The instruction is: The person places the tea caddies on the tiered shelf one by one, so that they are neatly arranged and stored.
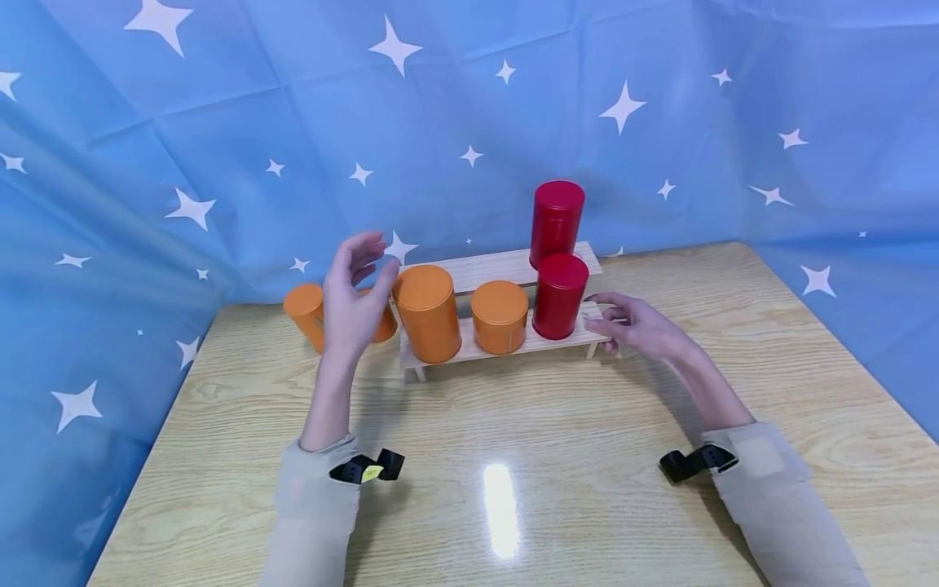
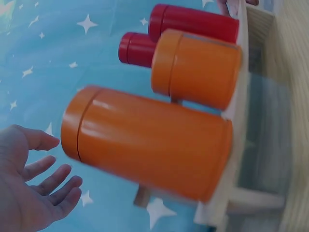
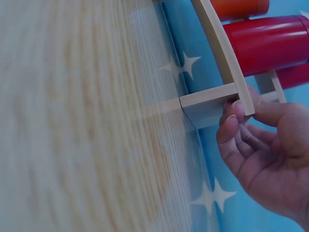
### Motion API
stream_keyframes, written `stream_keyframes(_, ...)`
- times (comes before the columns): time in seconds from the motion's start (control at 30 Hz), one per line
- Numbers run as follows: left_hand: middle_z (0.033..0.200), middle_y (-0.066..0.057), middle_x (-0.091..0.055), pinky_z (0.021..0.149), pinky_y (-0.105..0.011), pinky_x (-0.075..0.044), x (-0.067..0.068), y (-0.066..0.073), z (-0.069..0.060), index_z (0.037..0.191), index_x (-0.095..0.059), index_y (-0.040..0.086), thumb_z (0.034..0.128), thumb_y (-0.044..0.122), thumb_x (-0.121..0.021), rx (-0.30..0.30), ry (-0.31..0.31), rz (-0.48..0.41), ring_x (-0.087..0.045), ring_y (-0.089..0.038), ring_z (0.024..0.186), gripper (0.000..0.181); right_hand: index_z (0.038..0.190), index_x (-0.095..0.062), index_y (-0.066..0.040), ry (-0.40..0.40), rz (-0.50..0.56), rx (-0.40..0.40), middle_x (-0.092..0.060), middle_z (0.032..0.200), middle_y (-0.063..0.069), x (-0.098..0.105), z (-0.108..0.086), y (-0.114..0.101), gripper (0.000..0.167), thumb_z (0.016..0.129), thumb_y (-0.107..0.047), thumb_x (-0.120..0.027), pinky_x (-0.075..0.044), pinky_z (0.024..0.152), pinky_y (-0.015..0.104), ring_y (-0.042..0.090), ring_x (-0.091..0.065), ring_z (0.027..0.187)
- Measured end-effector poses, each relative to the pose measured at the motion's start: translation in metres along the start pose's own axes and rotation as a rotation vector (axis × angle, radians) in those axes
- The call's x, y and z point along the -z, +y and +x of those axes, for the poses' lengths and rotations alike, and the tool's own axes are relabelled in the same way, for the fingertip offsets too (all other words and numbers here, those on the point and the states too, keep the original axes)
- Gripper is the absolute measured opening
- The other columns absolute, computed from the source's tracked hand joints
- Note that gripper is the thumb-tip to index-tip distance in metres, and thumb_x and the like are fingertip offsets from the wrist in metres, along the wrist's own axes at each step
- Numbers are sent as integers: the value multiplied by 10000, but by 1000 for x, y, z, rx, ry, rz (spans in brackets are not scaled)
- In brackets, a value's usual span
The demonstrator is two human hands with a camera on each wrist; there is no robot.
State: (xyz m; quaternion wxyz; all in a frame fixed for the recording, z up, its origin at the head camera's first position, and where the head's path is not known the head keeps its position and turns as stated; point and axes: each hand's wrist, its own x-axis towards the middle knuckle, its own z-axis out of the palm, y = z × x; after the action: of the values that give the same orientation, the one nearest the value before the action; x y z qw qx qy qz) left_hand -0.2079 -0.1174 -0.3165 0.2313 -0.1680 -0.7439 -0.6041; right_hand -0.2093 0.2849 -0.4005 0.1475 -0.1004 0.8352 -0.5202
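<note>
A two-tier wooden rack (image 1: 480,346) stands on the table. My right hand (image 1: 637,326) pinches the right end of its lower shelf, thumb on top and fingers curled beneath, as the right wrist view shows. Beside the lid of a tall orange canister (image 1: 428,318), at the lower shelf's left end, is my left hand (image 1: 354,297), fingers apart and nothing held. A short orange canister (image 1: 500,319) sits mid-shelf, with a red canister (image 1: 561,297) to its right. Another red canister (image 1: 557,220) stands on the upper shelf.
Left of the rack, a slim orange canister (image 1: 304,308) and another orange canister (image 1: 385,326), partly hidden by my left hand, stand on the wooden table (image 1: 587,456). A blue cloth with white stars (image 1: 469,106) hangs behind the rack.
</note>
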Motion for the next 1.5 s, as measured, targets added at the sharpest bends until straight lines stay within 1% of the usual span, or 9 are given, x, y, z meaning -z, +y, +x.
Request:
stream_keyframes(0.17, 1245, -104, -622, 1034, -333, -436, 15, -10, -6, 1320, -562, -21, 952, 52, -684, 72, 27, 39, -570, -195, 1177, 395, 1517, -325, 16, -2, 2, -4, -572, 998, 192, -1, 0, 1, 659, 995, -208, -661, -577, 703, 344, 335, -646, 762)
stream_keyframes(0.4, 1294, -95, -599, 1052, -370, -418, 34, -22, -13, 1336, -554, -5, 948, 65, -697, 91, 58, 153, -546, -205, 1203, 420, 1530, -306, 11, -6, 7, -1, -577, 1043, 197, -1, 1, 1, 676, 999, -221, -656, -565, 686, 351, 330, -641, 764)
stream_keyframes(0.53, 1300, -102, -597, 1059, -400, -415, 41, -27, -13, 1341, -557, -2, 945, 75, -701, 104, 69, 207, -539, -225, 1205, 428, 1527, -308, 16, -5, 8, -4, -571, 1022, 190, 0, 0, 1, 669, 1000, -211, -653, -565, 693, 343, 327, -640, 763)
stream_keyframes(0.77, 1332, -116, -561, 1086, -426, -403, 56, -35, -13, 1379, -546, 39, 952, 103, -699, 156, 78, 251, -511, -236, 1236, 458, 1519, -314, 21, -5, 8, -10, -559, 967, 176, 0, 1, 0, 665, 998, -209, -657, -573, 698, 349, 319, -638, 754)
stream_keyframes(0.93, 1353, -150, -522, 1084, -397, -417, 65, -42, -15, 1402, -529, 39, 955, 123, -693, 188, 88, 297, -484, -279, 1256, 483, 1516, -317, 28, -9, 7, -7, -561, 969, 172, -1, 1, 1, 662, 997, -204, -658, -574, 697, 347, 311, -640, 751)
stream_keyframes(1.1, 1395, -153, -485, 1096, -378, -418, 73, -46, -14, 1424, -520, 50, 952, 144, -696, 226, 98, 298, -463, -285, 1292, 513, 1513, -324, 24, -4, 16, -4, -559, 985, 185, 0, 0, 0, 650, 998, -194, -655, -575, 697, 334, 311, -642, 747)
stream_keyframes(1.2, 1435, -141, -454, 1120, -364, -389, 78, -48, -14, 1454, -501, 64, 954, 165, -698, 266, 100, 298, -463, -274, 1314, 547, 1522, -311, 24, -6, 17, 1, -563, 1011, 193, 0, 0, 1, 661, 999, -191, -653, -572, 697, 332, 316, -643, 750)
stream_keyframes(1.3, 1470, -129, -428, 1141, -372, -352, 83, -50, -15, 1480, -477, 67, 955, 195, -697, 298, 98, 327, -435, -279, 1350, 583, 1530, -300, 19, -5, 14, -4, -565, 1028, 196, 0, 0, 1, 674, 999, -200, -654, -569, 700, 332, 315, -644, 755)
stream_keyframes(1.5, 1494, -165, -414, 1167, -437, -284, 90, -59, -17, 1502, -451, 58, 953, 218, -693, 326, 97, 385, -366, -319, 1390, 621, 1526, -309, 17, -8, 10, -7, -562, 1000, 186, 0, 1, 2, 663, 1001, -199, -652, -572, 704, 332, 315, -642, 755)
